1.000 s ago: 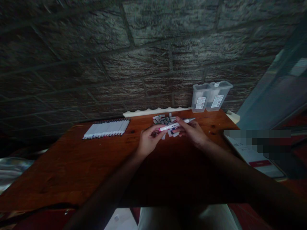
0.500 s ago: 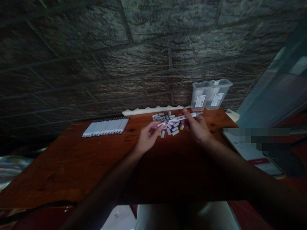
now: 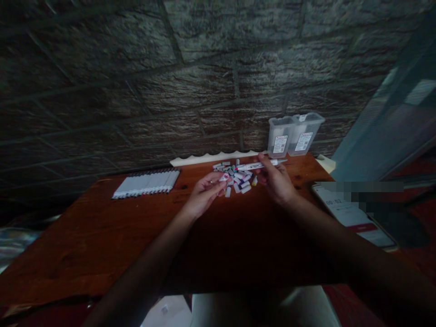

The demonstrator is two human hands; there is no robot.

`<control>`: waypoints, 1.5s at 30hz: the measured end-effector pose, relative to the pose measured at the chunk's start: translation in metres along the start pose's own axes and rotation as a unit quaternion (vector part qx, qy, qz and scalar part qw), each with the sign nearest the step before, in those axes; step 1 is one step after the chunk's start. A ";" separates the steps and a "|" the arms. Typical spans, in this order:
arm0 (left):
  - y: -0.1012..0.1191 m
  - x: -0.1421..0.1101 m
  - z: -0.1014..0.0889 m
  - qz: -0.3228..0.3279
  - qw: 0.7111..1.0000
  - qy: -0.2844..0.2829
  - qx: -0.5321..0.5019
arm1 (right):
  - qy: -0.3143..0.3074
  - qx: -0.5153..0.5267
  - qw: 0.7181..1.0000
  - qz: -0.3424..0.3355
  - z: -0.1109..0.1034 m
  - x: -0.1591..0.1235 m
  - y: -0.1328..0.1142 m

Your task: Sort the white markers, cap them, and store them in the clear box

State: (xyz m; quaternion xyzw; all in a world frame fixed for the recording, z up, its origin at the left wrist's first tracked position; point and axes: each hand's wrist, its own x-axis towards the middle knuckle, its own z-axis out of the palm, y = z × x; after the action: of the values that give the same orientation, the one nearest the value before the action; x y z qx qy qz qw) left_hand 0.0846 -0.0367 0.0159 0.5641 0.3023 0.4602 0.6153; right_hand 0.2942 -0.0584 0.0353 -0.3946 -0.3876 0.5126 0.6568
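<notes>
My right hand (image 3: 275, 181) pinches a white marker pen (image 3: 259, 165), held level above the back of a wooden table (image 3: 102, 245). My left hand (image 3: 204, 193) is beside it, its fingertips closed on a small cap with a pink end (image 3: 225, 177). Between and behind both hands lies a pile of several loose marker caps (image 3: 236, 176) in mixed colours. A neat row of several white markers (image 3: 145, 184) lies flat at the table's back left.
Two clear plastic boxes with labels (image 3: 293, 135) stand at the back right against the stone wall. A white scalloped strip (image 3: 213, 158) runs along the table's back edge. A phone (image 3: 354, 218) with a lit screen lies at the right.
The pink-ended cap has come off the marker: my left hand drew it away to the left while my right hand lifted the marker back and to the right.
</notes>
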 end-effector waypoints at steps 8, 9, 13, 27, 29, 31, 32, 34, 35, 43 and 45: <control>-0.012 0.005 -0.004 0.057 0.992 0.049 0.106 | -0.042 -0.068 0.996 -0.031 0.003 -0.005 0.002; -0.012 0.005 -0.004 0.058 0.990 0.054 0.117 | -0.045 -0.080 0.995 -0.029 0.003 -0.005 0.003; -0.010 0.004 -0.004 0.078 0.985 0.056 0.146 | -0.054 -0.100 0.993 -0.025 0.001 -0.006 0.005; -0.015 -0.001 -0.001 0.184 0.941 0.055 0.280 | -0.110 -0.064 0.991 0.040 0.004 -0.008 0.007; -0.015 0.000 -0.001 0.186 0.941 0.058 0.277 | -0.113 -0.046 0.991 0.062 0.003 -0.008 0.007; -0.015 0.001 -0.002 0.184 0.942 0.067 0.274 | -0.123 -0.035 0.989 0.071 0.002 -0.007 0.007; -0.015 0.001 -0.002 0.185 0.941 0.072 0.275 | -0.128 -0.035 0.989 0.073 0.002 -0.007 0.007; -0.014 0.002 -0.003 0.184 0.938 0.081 0.284 | -0.129 -0.043 0.988 0.073 0.001 -0.007 0.008; -0.014 0.001 -0.003 0.183 0.935 0.083 0.292 | -0.126 -0.051 0.988 0.074 0.000 -0.007 0.008; -0.015 -0.001 -0.006 0.197 0.921 0.086 0.324 | -0.121 -0.090 0.987 0.061 -0.002 -0.005 0.011; -0.014 -0.002 -0.007 0.200 0.919 0.085 0.330 | -0.123 -0.111 0.985 0.056 -0.002 -0.006 0.010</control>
State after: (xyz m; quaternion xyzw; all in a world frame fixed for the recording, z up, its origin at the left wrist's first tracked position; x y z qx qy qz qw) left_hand 0.0810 -0.0344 0.0004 0.7423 0.3691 0.4940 0.2619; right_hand 0.2915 -0.0624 0.0248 -0.4201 -0.4972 0.5471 0.5264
